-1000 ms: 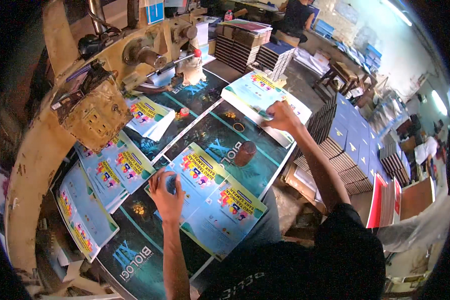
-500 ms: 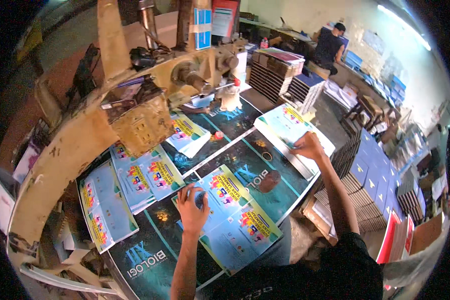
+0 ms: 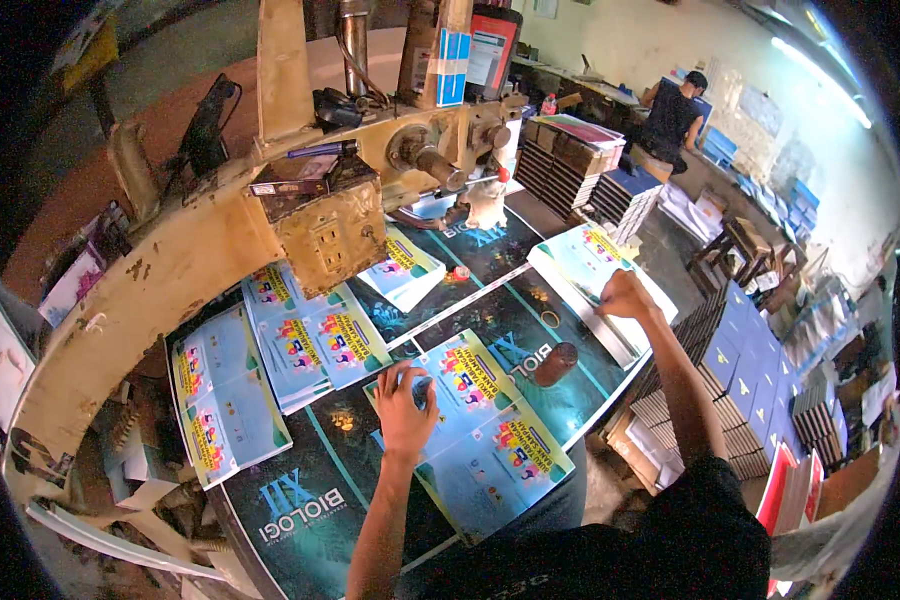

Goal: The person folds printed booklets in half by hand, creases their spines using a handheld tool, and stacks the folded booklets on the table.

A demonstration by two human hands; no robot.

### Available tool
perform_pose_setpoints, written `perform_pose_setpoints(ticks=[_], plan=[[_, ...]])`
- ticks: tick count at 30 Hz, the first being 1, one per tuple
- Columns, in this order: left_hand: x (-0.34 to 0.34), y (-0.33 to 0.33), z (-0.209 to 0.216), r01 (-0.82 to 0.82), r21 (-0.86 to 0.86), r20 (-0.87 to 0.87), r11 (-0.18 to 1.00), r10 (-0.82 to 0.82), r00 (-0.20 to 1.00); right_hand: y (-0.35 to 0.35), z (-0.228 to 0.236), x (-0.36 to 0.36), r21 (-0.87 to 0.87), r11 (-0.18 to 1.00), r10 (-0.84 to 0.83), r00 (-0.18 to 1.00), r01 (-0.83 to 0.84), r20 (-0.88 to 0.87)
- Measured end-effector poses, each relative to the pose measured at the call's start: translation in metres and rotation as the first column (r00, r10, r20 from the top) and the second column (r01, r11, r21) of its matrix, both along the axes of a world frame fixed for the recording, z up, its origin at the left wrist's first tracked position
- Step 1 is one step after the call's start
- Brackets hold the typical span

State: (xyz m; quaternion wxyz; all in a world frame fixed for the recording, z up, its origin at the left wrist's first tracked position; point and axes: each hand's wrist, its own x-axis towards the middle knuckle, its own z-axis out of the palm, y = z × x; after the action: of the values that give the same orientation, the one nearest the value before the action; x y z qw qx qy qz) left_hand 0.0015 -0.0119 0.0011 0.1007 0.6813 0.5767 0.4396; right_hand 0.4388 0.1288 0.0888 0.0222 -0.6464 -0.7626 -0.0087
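Note:
My left hand (image 3: 406,412) rests over the upper left part of a printed sheet (image 3: 500,480) with cartoon figures on blue and green. Its fingers curl toward the thumb around a small dark, rounded thing whose kind I cannot make out. At the right, my right hand (image 3: 632,298) is closed, fingertips down at the edge of a stack of similar printed sheets (image 3: 580,257), pinching at the top sheet. A brown lump-like object (image 3: 556,365) and a thin ring (image 3: 550,319) lie on the dark printed table cover (image 3: 370,450) between the hands.
A large worn cream machine frame (image 3: 140,290) curves over the left and back. More printed sheets (image 3: 315,345) lie beneath it. Bound book stacks (image 3: 735,365) stand at the right, others (image 3: 570,165) behind. A person (image 3: 672,120) sits at the far back right.
The whole view has shifted, so the scene sits slightly farther right. Both hands stay at nearly the same places over the sheets; the right fingers have bunched more tightly.

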Motion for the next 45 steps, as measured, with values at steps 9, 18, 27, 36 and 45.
perform_pose_setpoints(ticks=[9,18,27,36,45], plan=[[0.011,-0.006,0.002,-0.033,0.031,-0.406,0.999,0.043,0.913,0.01,-0.008,0.018,-0.032,0.984,-0.177,0.976,0.174,-0.129],[0.012,-0.007,0.009,-0.028,0.019,-0.315,0.999,0.032,0.949,-0.003,0.013,0.001,-0.069,0.983,-0.183,0.957,0.172,-0.224],[-0.005,-0.032,0.027,-0.18,0.0,-0.349,0.984,0.169,0.922,-0.045,-0.003,-0.043,0.102,0.983,-0.148,0.987,0.155,-0.068],[-0.071,-0.089,0.03,-0.025,-0.418,0.099,0.908,0.073,0.992,-0.046,-0.037,-0.027,0.351,0.936,-0.033,0.999,0.03,0.005],[-0.112,-0.172,0.029,0.039,-0.409,0.419,0.912,0.15,0.895,-0.043,-0.009,-0.036,0.137,0.987,-0.087,0.996,0.089,-0.019]])
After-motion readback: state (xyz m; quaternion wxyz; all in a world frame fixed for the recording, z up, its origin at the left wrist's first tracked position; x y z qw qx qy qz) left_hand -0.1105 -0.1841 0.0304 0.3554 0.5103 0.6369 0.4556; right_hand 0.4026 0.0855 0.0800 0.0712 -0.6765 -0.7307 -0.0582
